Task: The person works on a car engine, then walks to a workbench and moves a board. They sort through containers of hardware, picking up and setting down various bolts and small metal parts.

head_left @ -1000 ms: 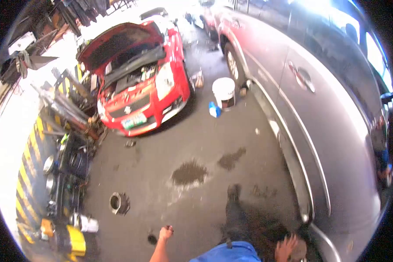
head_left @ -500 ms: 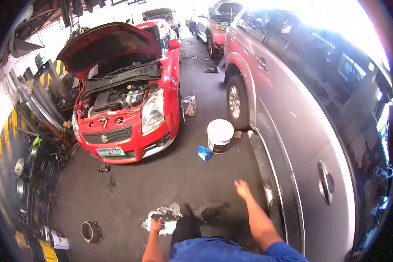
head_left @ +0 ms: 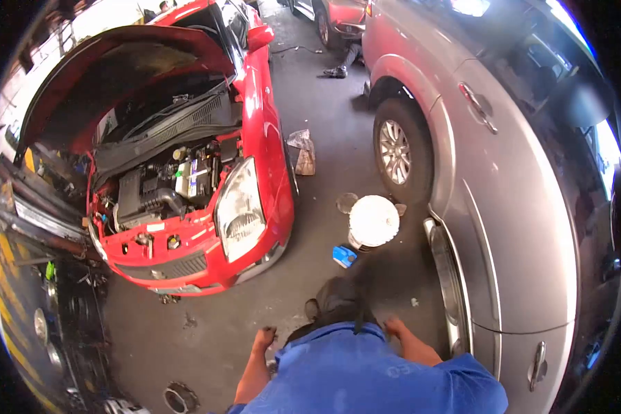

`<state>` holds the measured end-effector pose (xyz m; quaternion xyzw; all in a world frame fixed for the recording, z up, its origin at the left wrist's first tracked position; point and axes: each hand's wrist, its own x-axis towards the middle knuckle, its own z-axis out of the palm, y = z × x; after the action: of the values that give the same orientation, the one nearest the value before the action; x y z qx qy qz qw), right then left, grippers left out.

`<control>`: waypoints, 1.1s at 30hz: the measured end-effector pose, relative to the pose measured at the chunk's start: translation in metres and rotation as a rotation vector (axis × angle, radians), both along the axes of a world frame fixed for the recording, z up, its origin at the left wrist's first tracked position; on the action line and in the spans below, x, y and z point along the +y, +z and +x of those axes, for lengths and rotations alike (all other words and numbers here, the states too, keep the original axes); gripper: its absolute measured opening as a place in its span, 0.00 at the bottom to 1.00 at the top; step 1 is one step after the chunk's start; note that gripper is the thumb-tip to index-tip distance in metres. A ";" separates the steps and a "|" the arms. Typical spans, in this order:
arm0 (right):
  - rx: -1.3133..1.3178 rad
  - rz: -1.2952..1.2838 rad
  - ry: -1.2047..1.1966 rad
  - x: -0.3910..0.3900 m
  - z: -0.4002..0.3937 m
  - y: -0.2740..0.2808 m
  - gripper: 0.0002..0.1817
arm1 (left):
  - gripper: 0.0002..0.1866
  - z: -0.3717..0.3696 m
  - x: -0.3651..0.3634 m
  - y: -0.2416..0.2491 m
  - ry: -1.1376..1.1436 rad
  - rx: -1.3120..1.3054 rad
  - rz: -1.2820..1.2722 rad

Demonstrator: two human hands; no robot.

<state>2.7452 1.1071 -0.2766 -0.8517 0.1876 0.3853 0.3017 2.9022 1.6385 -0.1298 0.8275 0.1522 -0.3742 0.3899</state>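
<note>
My left hand (head_left: 265,337) hangs low at my left side with its fingers curled in. Something dark shows at its fingertips, and I cannot tell whether that is a held thing or grime. Close against my right hip is my right hand (head_left: 393,326), its fingers small and partly hidden beside the blue shirt (head_left: 366,372). Ahead of my feet stands a white bucket (head_left: 374,219), with a blue container (head_left: 343,257) on the floor at its near left. Both hands are apart from these.
A red car (head_left: 255,200) with its hood up stands at the left, its engine (head_left: 165,186) exposed. A silver vehicle (head_left: 510,228) lines my right side. A ring-shaped metal part (head_left: 180,398) lies at the lower left. Farther off, a person's leg and shoe (head_left: 338,71) stick out.
I have stepped forward, so the bucket, blue container and red car are nearer. My right hand has drawn back from out in front to beside my hip.
</note>
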 end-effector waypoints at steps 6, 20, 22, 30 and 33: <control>0.243 0.170 -0.740 -0.003 0.047 0.036 0.20 | 0.23 0.271 -0.096 0.031 0.112 -0.176 -0.257; -0.950 0.230 -0.622 -0.308 0.917 0.159 0.19 | 0.26 0.784 -0.405 0.057 -0.236 -0.301 -0.295; -0.885 0.309 -0.649 -0.340 1.005 0.226 0.17 | 0.24 0.844 -0.414 0.070 -0.130 -0.403 -0.258; -0.835 -0.052 -0.332 -0.414 1.208 0.193 0.25 | 0.26 1.053 -0.441 -0.074 0.018 -0.258 -0.149; -0.510 -0.194 -0.181 -0.479 1.198 0.009 0.23 | 0.23 1.107 -0.462 -0.068 -0.068 -0.056 0.099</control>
<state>3.9435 0.6283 -0.2674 -0.9257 0.2169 0.1106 0.2896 4.0095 1.1769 -0.1977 0.8606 0.1314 -0.3561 0.3396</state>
